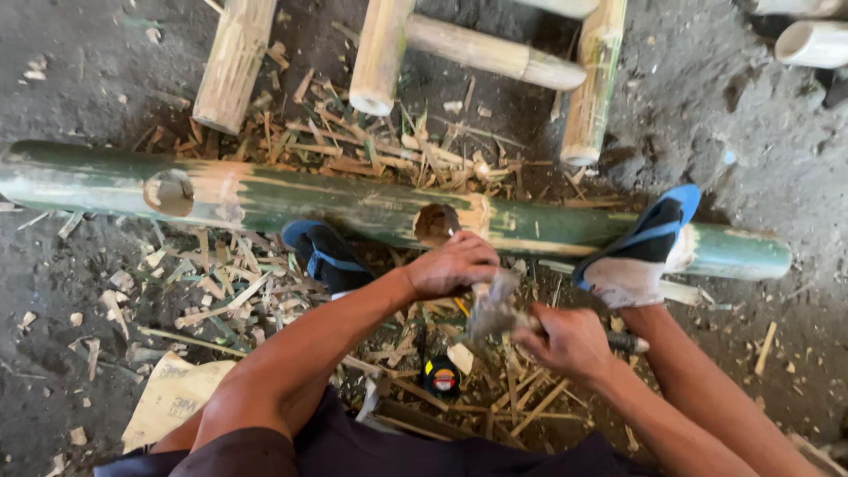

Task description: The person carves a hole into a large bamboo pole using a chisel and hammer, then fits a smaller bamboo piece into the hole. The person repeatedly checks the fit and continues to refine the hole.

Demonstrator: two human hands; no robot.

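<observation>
Right hand (570, 340) fingers grasp a hatchet (495, 305); left hand (452, 263) fingers clench a chisel at the green bamboo pole's (336, 201) hole (435, 223).

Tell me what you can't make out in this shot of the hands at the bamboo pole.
Head view only:
- Tool in the right hand: motion-blurred, so its kind is unclear.
- Left hand fingertips: curled under at the hole, hidden.
- Green bamboo pole: left end cut off by the frame edge.
- Small round object among the shavings: too small to identify.
</observation>
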